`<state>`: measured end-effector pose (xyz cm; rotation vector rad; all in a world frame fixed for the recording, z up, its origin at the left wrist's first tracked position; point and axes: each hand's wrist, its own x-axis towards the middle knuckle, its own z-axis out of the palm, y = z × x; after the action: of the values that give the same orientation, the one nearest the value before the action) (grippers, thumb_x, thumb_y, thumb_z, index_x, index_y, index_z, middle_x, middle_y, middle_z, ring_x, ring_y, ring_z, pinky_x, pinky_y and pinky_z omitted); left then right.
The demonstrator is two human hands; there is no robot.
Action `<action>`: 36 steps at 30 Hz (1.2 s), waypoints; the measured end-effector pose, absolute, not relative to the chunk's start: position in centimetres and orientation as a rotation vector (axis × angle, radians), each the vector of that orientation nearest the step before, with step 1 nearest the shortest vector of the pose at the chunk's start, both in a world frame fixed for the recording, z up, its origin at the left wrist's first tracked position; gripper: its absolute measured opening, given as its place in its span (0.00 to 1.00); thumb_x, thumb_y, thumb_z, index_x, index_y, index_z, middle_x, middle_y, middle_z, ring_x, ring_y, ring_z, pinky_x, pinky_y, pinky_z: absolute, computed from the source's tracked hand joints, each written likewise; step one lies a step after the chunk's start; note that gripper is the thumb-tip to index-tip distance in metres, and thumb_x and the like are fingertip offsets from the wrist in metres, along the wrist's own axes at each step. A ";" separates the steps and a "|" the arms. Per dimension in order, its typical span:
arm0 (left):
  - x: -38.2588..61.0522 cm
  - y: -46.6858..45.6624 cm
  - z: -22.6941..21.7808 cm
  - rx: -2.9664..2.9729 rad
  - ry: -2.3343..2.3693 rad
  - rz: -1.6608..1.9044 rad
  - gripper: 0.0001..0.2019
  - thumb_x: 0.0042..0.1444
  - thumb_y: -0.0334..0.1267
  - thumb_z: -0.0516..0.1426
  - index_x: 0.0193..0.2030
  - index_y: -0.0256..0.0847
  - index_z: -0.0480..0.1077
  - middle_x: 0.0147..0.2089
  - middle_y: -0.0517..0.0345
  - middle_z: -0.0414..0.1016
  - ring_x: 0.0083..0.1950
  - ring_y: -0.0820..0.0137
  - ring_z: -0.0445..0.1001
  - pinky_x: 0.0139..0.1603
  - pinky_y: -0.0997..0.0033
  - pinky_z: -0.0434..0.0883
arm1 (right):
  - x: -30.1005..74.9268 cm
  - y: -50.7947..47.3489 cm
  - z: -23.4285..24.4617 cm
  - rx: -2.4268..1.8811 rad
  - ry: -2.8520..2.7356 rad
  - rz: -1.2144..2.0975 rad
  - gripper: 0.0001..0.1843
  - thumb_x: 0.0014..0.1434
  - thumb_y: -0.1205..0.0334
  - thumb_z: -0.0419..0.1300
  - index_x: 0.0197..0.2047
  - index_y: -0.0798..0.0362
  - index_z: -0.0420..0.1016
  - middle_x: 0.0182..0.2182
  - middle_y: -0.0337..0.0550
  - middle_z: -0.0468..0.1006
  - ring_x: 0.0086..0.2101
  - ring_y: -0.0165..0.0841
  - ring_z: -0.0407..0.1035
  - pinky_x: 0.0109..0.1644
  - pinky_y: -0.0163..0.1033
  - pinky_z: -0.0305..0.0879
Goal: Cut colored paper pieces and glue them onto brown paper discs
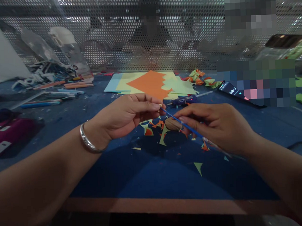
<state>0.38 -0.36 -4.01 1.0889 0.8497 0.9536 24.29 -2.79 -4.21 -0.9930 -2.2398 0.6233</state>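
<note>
In front of me, my right hand (pixel 206 124) is closed around a thin blue stick (pixel 191 128), which slants up and left. The stick's rear end, past my palm, looks pale and blurred. My left hand (pixel 133 113), with a silver bangle on the wrist, pinches a small yellow piece (pixel 160 106) between thumb and fingers. The stick's tip meets those fingertips; whether it touches the yellow piece I cannot tell. Beneath both hands lie yellow and orange paper scraps (pixel 164 135) and a round brownish object (pixel 173 124), partly hidden by my right hand.
Coloured paper sheets (pixel 147 83) lie at the back, with a dark glue gun (pixel 183 101) before them. A phone (pixel 234 92) rests at right. Paper flowers (pixel 202 78), a spray bottle (pixel 70 50), rolled sticks (pixel 52 97) and a magenta power strip (pixel 12 135) surround the workspace.
</note>
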 end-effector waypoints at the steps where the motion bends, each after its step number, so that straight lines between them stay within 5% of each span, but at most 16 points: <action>1: 0.4 -0.3 -4.0 1.122 0.869 0.952 0.04 0.54 0.23 0.65 0.32 0.33 0.79 0.34 0.58 0.81 0.35 0.77 0.79 0.42 0.80 0.76 | 24.3 -2.7 -4.2 -1.029 -2.213 0.724 0.15 0.69 0.53 0.58 0.40 0.53 0.81 0.26 0.38 0.78 0.27 0.28 0.71 0.30 0.33 0.65; 5: 0.6 -0.5 -3.9 1.226 0.927 0.952 0.03 0.54 0.25 0.65 0.34 0.33 0.79 0.34 0.58 0.81 0.36 0.75 0.79 0.43 0.77 0.75 | 23.9 -2.3 -4.4 -1.076 -2.152 1.113 0.21 0.66 0.45 0.59 0.32 0.53 0.79 0.17 0.31 0.63 0.18 0.23 0.55 0.21 0.32 0.50; 8: 0.7 -0.7 -4.1 1.241 0.931 0.958 0.03 0.55 0.25 0.64 0.35 0.33 0.79 0.35 0.57 0.81 0.36 0.75 0.79 0.43 0.76 0.75 | 23.7 -2.2 -4.5 -1.075 -2.092 1.282 0.19 0.63 0.47 0.64 0.30 0.54 0.76 0.18 0.30 0.61 0.18 0.21 0.51 0.20 0.31 0.47; 14: 0.7 -0.6 -4.3 1.157 0.858 0.968 0.03 0.54 0.25 0.65 0.35 0.35 0.78 0.36 0.56 0.81 0.39 0.72 0.80 0.41 0.74 0.75 | 24.4 -2.0 -4.1 -1.160 -1.884 1.208 0.15 0.62 0.53 0.66 0.30 0.54 0.76 0.16 0.33 0.71 0.15 0.22 0.61 0.18 0.28 0.57; 23: 1.2 -1.3 -4.5 1.051 0.814 0.939 0.05 0.56 0.21 0.63 0.36 0.33 0.78 0.35 0.56 0.82 0.37 0.74 0.82 0.43 0.76 0.77 | 24.6 -2.7 -4.0 -0.977 -1.541 0.814 0.06 0.63 0.63 0.66 0.34 0.54 0.81 0.25 0.39 0.81 0.21 0.28 0.74 0.24 0.31 0.70; 36: 1.3 -1.6 -4.8 0.975 0.784 0.898 0.07 0.54 0.23 0.65 0.37 0.35 0.76 0.35 0.60 0.82 0.37 0.75 0.83 0.43 0.80 0.76 | 24.0 -3.4 -4.3 -0.867 -1.518 0.734 0.04 0.62 0.67 0.67 0.36 0.52 0.83 0.29 0.39 0.84 0.22 0.29 0.76 0.24 0.34 0.72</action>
<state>1.33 -1.61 -4.80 0.9754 0.7839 0.8981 24.03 -3.41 -4.32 -0.8665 -1.5179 0.7338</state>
